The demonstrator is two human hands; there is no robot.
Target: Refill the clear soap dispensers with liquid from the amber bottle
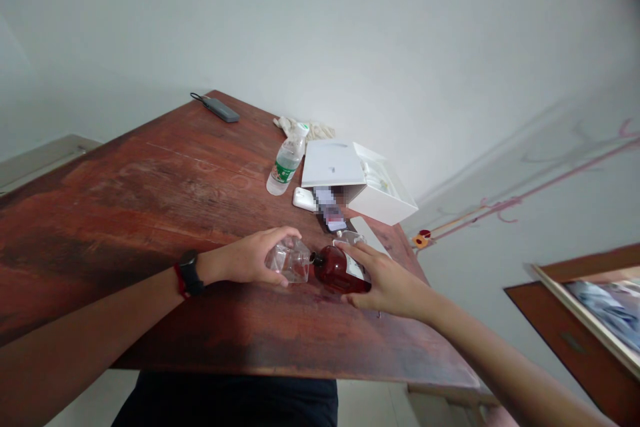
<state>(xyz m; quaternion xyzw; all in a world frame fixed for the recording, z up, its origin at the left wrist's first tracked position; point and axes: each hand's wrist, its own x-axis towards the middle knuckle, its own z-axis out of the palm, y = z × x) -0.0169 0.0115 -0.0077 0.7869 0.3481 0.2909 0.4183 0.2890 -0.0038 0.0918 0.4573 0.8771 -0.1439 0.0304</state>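
Observation:
My left hand (267,257) is wrapped round a small clear plastic bottle (293,261), tilted with its open end toward the right. In my right hand (383,280) is a reddish-brown bottle (330,269) with a white label, lying nearly on its side. Its black neck (316,259) points left and meets the mouth of the clear bottle; whether liquid passes between them cannot be made out. Just behind the brown bottle lies another clear item (349,237), partly hidden by my right hand.
A water bottle with a green label (284,170) stands farther back beside an open white box (333,163). Near them lie a white case (304,199), a phone (334,215) and a crumpled cloth (320,130). A grey device with a loop (223,109) sits at the wooden table's (150,173) far corner.

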